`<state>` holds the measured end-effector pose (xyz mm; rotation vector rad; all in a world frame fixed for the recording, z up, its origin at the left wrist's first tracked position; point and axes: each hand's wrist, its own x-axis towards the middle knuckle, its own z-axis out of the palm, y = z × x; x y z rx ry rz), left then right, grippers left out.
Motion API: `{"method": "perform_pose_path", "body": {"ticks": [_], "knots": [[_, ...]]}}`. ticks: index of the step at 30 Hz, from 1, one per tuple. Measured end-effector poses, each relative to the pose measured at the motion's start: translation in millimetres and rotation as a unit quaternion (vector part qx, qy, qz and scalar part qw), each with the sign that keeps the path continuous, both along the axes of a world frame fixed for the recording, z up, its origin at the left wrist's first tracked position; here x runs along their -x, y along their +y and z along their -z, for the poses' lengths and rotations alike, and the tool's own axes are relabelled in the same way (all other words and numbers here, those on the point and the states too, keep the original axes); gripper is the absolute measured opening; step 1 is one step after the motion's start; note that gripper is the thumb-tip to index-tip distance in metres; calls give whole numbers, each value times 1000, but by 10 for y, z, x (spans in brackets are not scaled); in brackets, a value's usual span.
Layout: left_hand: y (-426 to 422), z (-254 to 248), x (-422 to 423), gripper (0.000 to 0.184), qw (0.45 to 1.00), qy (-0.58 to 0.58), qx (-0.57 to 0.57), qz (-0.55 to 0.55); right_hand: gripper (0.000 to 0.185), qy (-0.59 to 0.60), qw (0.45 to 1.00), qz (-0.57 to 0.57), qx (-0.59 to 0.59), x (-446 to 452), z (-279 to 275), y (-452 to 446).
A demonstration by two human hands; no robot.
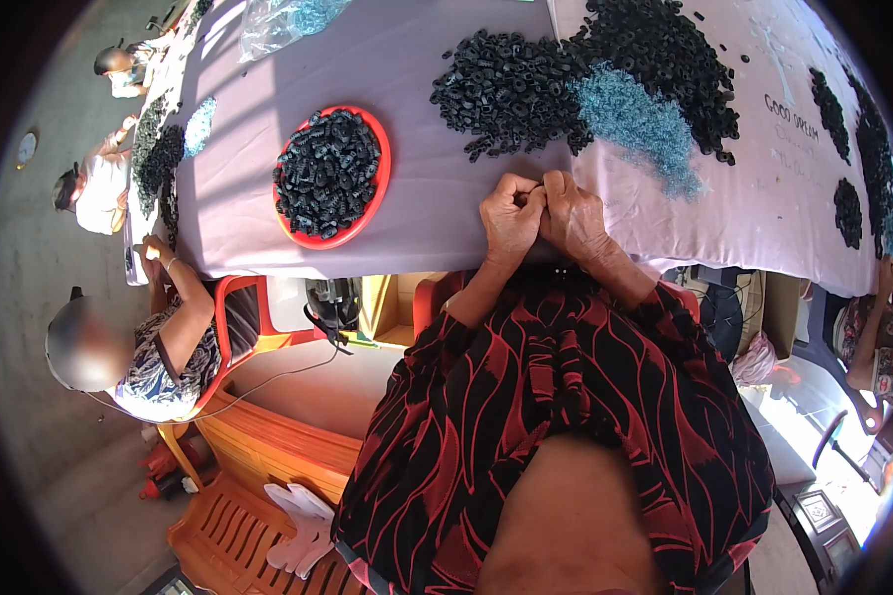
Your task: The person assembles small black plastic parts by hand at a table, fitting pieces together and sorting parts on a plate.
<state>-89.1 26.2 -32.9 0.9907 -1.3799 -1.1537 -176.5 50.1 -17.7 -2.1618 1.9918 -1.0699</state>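
My left hand (512,218) and my right hand (574,216) meet at the near edge of the cloth-covered table (427,213). The fingers of both are pinched together, fingertips touching. A small dark bit shows between them, too little to name. Just beyond lie a heap of small black ring-like parts (506,89) and a pile of tiny clear-blue pieces (640,119). A second black heap (655,40) spreads behind the blue pile. To the left, a red plate (383,178) holds many black parts (327,174).
A clear plastic bag (273,30) with blue pieces lies at the far left. Several people sit along other tables, one person (159,337) close by on the left. An orange plastic chair (238,526) with a white glove (306,526) stands below. More black parts (847,213) lie at right.
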Motion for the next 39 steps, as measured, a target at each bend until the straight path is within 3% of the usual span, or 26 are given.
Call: {"method": "perform_pose_path", "body": {"ticks": [5, 7, 10, 16, 39], "knots": [[-11, -29, 14, 5, 1000, 1, -6, 16, 15, -74, 997, -10, 15, 20, 14, 11], [2, -107, 17, 4, 992, -123, 30, -4, 16, -82, 996, -3, 21, 22, 68, 5], [-31, -72, -15, 5, 984, -163, 68, 18, 17, -86, 996, -1, 31, 29, 77, 7], [-50, -12, -42, 6, 996, -80, 32, 34, 18, -27, 999, -3, 23, 19, 11, 14], [35, -68, -28, 5, 995, -87, 53, -23, 12, -8, 999, 0, 43, -19, 14, 30]]}}
